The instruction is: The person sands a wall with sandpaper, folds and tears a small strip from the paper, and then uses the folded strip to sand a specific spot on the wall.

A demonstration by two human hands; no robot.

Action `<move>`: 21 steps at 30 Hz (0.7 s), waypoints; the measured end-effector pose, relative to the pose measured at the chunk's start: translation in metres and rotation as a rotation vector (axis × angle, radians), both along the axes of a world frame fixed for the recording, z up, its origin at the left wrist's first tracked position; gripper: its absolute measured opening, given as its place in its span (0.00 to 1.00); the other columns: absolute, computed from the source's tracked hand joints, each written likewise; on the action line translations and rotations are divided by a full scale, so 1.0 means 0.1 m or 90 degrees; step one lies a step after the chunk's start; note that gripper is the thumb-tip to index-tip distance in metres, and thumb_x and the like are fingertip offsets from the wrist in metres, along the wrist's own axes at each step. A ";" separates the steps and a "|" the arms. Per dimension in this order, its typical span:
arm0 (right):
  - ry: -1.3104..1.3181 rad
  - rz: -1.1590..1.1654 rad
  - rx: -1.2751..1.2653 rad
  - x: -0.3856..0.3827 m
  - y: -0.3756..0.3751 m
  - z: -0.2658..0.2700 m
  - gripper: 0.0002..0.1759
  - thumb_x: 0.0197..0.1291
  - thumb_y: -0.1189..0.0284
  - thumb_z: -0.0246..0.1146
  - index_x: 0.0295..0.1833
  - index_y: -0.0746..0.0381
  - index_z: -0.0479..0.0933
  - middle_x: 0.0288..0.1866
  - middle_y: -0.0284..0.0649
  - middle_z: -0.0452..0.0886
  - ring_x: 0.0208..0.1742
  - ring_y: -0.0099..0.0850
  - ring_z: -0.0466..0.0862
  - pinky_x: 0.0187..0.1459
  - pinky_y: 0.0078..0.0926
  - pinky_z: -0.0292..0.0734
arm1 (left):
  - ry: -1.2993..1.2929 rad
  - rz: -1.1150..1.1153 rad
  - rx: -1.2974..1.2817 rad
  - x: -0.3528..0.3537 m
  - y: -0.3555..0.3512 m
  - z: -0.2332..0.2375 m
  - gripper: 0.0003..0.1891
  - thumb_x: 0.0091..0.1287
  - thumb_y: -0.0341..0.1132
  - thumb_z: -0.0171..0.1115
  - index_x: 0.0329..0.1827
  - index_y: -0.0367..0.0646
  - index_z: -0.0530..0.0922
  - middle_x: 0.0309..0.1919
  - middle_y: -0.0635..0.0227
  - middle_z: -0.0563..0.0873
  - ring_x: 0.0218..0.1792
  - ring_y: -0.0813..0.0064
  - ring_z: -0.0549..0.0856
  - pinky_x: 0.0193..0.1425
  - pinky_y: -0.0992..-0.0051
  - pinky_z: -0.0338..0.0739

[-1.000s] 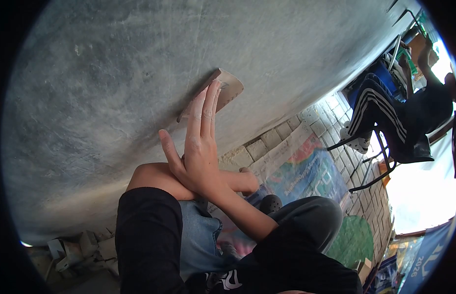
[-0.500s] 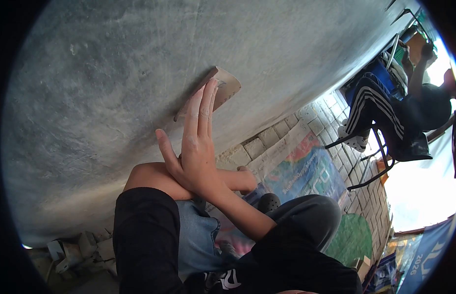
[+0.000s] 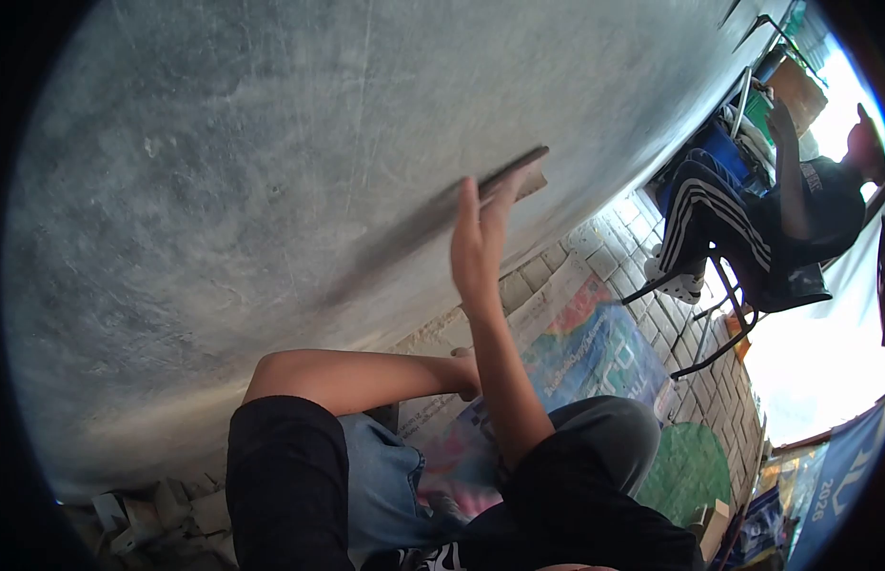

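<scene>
The right hand [image 3: 476,255] has its fingers outstretched along a sandpaper-like sheet [image 3: 535,185]; blur hides whether the thumb, standing apart at the left, closes on it. The sheet is by the large grey surface [image 3: 224,190], farther right than half a second ago, and turned so that mostly its dark edge shows rather than its broad tan face. The hand has rolled from back-on to side-on, and its forearm no longer crosses the left forearm [image 3: 366,373]. The left hand [image 3: 468,374] is near the printed banner [image 3: 595,347], its grip unclear. Beyond, a seated person [image 3: 809,209] has one hand raised beside a brown board [image 3: 796,97].
</scene>
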State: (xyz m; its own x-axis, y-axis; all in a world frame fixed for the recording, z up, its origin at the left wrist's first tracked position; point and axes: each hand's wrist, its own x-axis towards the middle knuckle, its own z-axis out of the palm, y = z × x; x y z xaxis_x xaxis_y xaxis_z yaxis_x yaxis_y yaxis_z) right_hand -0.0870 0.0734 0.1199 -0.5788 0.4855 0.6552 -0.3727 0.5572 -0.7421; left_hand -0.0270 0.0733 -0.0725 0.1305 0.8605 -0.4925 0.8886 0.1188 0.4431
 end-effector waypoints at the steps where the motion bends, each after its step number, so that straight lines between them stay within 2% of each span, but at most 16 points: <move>1: 0.001 -0.002 0.003 -0.02 0.13 -0.06 0.39 0.69 0.67 0.49 0.73 0.72 0.35 0.77 0.55 0.35 0.77 0.41 0.38 0.73 0.32 0.39 | 0.065 -0.026 -0.017 0.02 -0.03 -0.01 0.26 0.59 0.40 0.60 0.63 0.49 0.71 0.56 0.62 0.78 0.61 0.63 0.74 0.56 0.55 0.73; 3: 0.044 0.035 -0.157 -0.05 0.35 -0.21 0.34 0.68 0.75 0.46 0.74 0.70 0.40 0.75 0.48 0.49 0.73 0.34 0.55 0.69 0.26 0.50 | 0.159 -0.061 -0.051 0.05 -0.07 0.02 0.26 0.60 0.41 0.61 0.63 0.49 0.71 0.58 0.65 0.77 0.61 0.62 0.75 0.58 0.53 0.72; 4: 0.044 0.034 -0.158 -0.04 0.42 -0.28 0.34 0.68 0.75 0.46 0.74 0.70 0.40 0.75 0.48 0.49 0.73 0.34 0.55 0.69 0.26 0.50 | 0.189 -0.070 -0.067 0.06 -0.08 0.06 0.26 0.60 0.41 0.61 0.63 0.49 0.72 0.59 0.66 0.77 0.61 0.62 0.75 0.58 0.53 0.71; 7: 0.067 0.031 -0.228 -0.02 0.56 -0.56 0.32 0.66 0.80 0.43 0.74 0.65 0.45 0.70 0.40 0.59 0.66 0.27 0.64 0.63 0.22 0.58 | 0.223 -0.048 -0.153 0.07 -0.12 0.27 0.25 0.60 0.42 0.62 0.62 0.49 0.73 0.60 0.66 0.77 0.60 0.62 0.76 0.59 0.54 0.71; 8: 0.051 0.036 -0.269 -0.01 0.60 -0.65 0.31 0.66 0.80 0.43 0.74 0.64 0.46 0.69 0.39 0.61 0.65 0.26 0.65 0.62 0.23 0.60 | 0.222 -0.050 -0.154 0.07 -0.14 0.37 0.25 0.60 0.42 0.62 0.62 0.49 0.73 0.60 0.66 0.77 0.60 0.62 0.76 0.59 0.54 0.71; 10: 0.035 0.039 -0.309 0.08 0.57 -0.66 0.31 0.66 0.80 0.43 0.74 0.63 0.48 0.68 0.38 0.63 0.64 0.25 0.66 0.62 0.23 0.62 | 0.254 -0.098 -0.212 0.08 -0.19 0.61 0.25 0.60 0.34 0.56 0.63 0.49 0.72 0.59 0.67 0.78 0.58 0.68 0.79 0.54 0.63 0.75; 14: 0.021 0.087 -0.457 0.25 0.51 -0.69 0.30 0.65 0.81 0.44 0.73 0.59 0.51 0.64 0.35 0.66 0.61 0.24 0.69 0.60 0.25 0.66 | 0.249 -0.098 -0.218 0.07 -0.16 0.56 0.22 0.60 0.33 0.56 0.59 0.49 0.75 0.57 0.67 0.79 0.58 0.69 0.79 0.54 0.63 0.75; 16: 0.026 0.088 -0.501 0.27 0.50 -0.86 0.29 0.65 0.81 0.44 0.72 0.59 0.52 0.62 0.35 0.68 0.59 0.24 0.70 0.59 0.25 0.67 | 0.244 -0.104 -0.239 0.04 -0.09 0.45 0.24 0.62 0.44 0.58 0.62 0.52 0.73 0.59 0.68 0.77 0.60 0.63 0.76 0.60 0.55 0.70; 17: -0.046 0.090 -0.470 0.30 0.48 -0.95 0.28 0.65 0.81 0.45 0.71 0.60 0.54 0.61 0.35 0.69 0.59 0.25 0.71 0.57 0.25 0.69 | 0.241 -0.104 -0.239 0.04 -0.07 0.39 0.24 0.62 0.44 0.58 0.62 0.52 0.73 0.59 0.68 0.77 0.60 0.63 0.76 0.60 0.55 0.70; 18: -0.116 0.093 -0.439 0.34 0.49 -1.06 0.27 0.65 0.81 0.45 0.70 0.61 0.56 0.60 0.35 0.70 0.58 0.25 0.72 0.56 0.25 0.71 | 0.257 -0.104 -0.205 0.03 -0.08 0.37 0.21 0.61 0.38 0.57 0.59 0.51 0.76 0.57 0.67 0.79 0.58 0.65 0.78 0.56 0.59 0.73; 19: -0.117 0.093 -0.440 0.38 0.52 -1.22 0.27 0.65 0.81 0.45 0.70 0.61 0.56 0.60 0.35 0.70 0.58 0.25 0.72 0.56 0.25 0.71 | 0.274 -0.104 -0.171 0.01 -0.10 0.41 0.19 0.59 0.32 0.55 0.55 0.51 0.78 0.55 0.66 0.81 0.56 0.67 0.80 0.52 0.63 0.76; 21: -0.277 0.152 -0.506 0.45 0.62 -1.60 0.26 0.63 0.80 0.50 0.68 0.62 0.59 0.55 0.34 0.74 0.52 0.26 0.76 0.49 0.26 0.74 | 0.299 -0.114 -0.192 0.01 -0.12 0.55 0.19 0.57 0.32 0.56 0.54 0.51 0.79 0.53 0.67 0.82 0.54 0.67 0.81 0.50 0.62 0.77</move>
